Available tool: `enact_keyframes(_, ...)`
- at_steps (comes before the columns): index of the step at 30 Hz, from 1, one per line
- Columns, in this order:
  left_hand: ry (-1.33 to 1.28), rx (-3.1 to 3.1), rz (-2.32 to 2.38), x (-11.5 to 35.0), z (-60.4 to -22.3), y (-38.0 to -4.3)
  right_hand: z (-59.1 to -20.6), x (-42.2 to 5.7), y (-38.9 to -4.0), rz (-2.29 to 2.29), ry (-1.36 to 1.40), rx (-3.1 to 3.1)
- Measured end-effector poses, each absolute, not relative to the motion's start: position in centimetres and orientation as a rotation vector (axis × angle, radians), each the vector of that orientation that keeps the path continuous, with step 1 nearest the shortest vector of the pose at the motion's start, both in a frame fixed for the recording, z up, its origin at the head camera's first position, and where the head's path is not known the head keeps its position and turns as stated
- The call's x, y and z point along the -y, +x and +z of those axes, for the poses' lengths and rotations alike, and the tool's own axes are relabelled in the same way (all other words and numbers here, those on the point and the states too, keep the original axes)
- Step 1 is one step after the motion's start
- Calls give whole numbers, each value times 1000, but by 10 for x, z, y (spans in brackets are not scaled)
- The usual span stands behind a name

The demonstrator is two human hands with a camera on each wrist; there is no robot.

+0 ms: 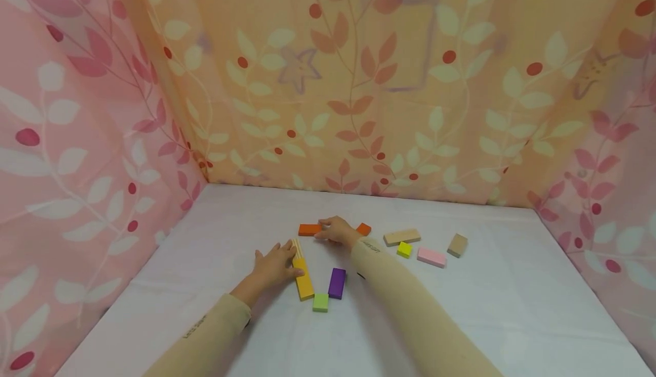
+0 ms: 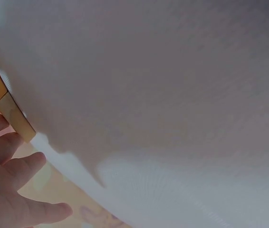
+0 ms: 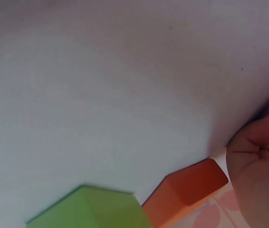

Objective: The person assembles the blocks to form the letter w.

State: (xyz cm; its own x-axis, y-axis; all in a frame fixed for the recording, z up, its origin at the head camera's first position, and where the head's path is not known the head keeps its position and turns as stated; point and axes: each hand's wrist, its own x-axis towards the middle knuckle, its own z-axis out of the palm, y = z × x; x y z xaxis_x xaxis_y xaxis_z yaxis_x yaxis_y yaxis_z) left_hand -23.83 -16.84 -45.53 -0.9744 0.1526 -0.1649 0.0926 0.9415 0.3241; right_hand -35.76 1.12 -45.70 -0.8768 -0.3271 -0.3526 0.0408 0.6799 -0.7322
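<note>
In the head view my left hand (image 1: 274, 266) lies along the left side of a yellow block (image 1: 303, 286) and a pale, striped wooden block (image 1: 298, 249) set end to end. Its fingers are spread, with fingertips at the pale block (image 2: 18, 118) and the thumb over the yellow one. Farther back, my right hand (image 1: 338, 232) pinches the right end of an orange block (image 1: 308, 230) between thumb and finger. A light green block (image 1: 320, 303) and a purple block (image 1: 337, 283) sit closer to me, near the yellow block's near end.
Behind my right wrist shows another orange block (image 1: 364, 229). To the right lie two wooden blocks (image 1: 402, 237), a bright yellow block (image 1: 404, 249) and a pink block (image 1: 431, 257). A green block (image 3: 87, 211) shows in the right wrist view. Patterned cloth (image 1: 353, 81) surrounds the table.
</note>
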Motion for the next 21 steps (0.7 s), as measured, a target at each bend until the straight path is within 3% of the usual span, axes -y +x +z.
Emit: enact_keyframes(21,198,-2915,465,168,-455,-239,-458,-15,-350,-1122,-246,-2553)
